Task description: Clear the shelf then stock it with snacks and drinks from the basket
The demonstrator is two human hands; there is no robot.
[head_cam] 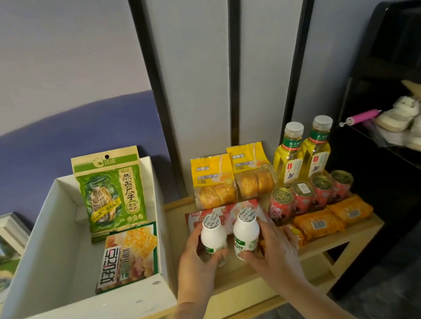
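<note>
nearest, the left hand (197, 265) curls around the left bottle (213, 237) and the right hand (275, 251) curls around the right bottle (246, 233), both small white bottles upright side by side at the front of the wooden shelf (335, 243), with the white basket (85, 314) just to their left holding a cracker bag (128, 255) and a green seed bag (111, 194). behind the bottles lie a red-and-white pack (223, 211), orange packs (331, 216) and red cans (311, 194), then two bread bags (231, 176) and two yellow drinks (302, 153) against the wall.
</note>
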